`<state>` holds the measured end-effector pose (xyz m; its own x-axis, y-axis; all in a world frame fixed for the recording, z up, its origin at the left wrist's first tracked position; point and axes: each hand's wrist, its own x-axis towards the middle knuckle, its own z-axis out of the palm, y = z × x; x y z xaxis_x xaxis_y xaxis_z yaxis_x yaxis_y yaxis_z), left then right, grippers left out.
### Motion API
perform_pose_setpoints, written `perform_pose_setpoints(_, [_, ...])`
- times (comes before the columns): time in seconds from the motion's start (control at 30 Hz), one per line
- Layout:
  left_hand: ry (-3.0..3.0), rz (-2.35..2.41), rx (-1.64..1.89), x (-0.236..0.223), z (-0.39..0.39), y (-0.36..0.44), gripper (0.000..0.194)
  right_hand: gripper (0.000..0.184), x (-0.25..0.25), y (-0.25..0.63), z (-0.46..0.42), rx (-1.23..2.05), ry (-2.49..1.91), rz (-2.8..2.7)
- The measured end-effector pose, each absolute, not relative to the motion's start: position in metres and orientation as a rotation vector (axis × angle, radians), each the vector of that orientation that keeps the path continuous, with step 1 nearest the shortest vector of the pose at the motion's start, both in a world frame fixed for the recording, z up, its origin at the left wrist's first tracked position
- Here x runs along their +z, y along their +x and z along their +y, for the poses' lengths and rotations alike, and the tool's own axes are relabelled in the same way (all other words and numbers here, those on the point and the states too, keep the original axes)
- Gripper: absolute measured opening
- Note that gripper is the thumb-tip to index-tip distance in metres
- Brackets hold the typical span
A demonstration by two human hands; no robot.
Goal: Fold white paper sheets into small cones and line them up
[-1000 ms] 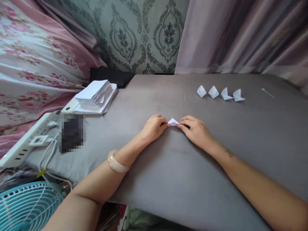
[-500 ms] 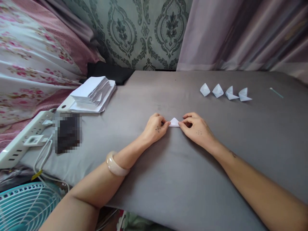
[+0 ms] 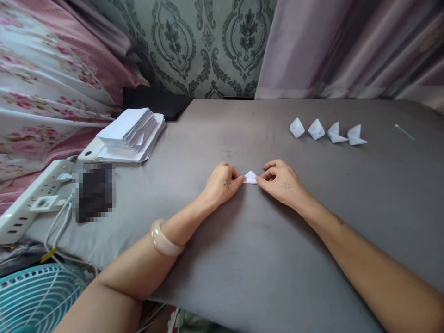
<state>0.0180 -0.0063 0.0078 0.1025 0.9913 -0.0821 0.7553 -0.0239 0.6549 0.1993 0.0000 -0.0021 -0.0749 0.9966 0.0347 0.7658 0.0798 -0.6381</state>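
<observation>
A small piece of folded white paper (image 3: 250, 177), with a peaked top and a straight lower edge, is at the middle of the grey-covered table. Its left corner is pinched by my left hand (image 3: 225, 182), thumb over the paper. My right hand (image 3: 281, 181) grips the right corner between thumb and fingers. The fingertips behind the paper are hidden. Farther back on the right stand several folded paper pieces in a row, among them a diamond-shaped one (image 3: 297, 128) and a boat-like one (image 3: 356, 135).
On the left lies a stack of white paper (image 3: 126, 134) beside a white power strip (image 3: 38, 199) with cables. A blurred dark object (image 3: 94, 193) rests near it. A thin stick (image 3: 405, 132) lies far right. A turquoise fan (image 3: 38, 296) stands at the lower left, below the table edge.
Both hands keep their grip on the folded paper, with hardly any movement. The whole view has shifted slightly.
</observation>
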Motion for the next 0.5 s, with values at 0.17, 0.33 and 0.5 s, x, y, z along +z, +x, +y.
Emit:
perform_pose_setpoints(0.17, [1.831,1.703,0.537,0.0083,-0.0052,0.0182,0.018,0.023,-0.0024,0.2005,0.0004,0.668,-1.75,-1.906])
perform_pose_setpoints(0.33, [1.823,1.705,0.524,0.009,-0.0046,0.0176,0.018,0.023,-0.0047,0.2014,0.0007,0.661,-1.729,-1.923])
perform_pose_setpoints(0.5, [1.973,1.633,0.571,0.0005,-0.0042,0.0126,0.016,0.023,-0.0069,0.2052,0.0041,0.644,-1.676,-1.939])
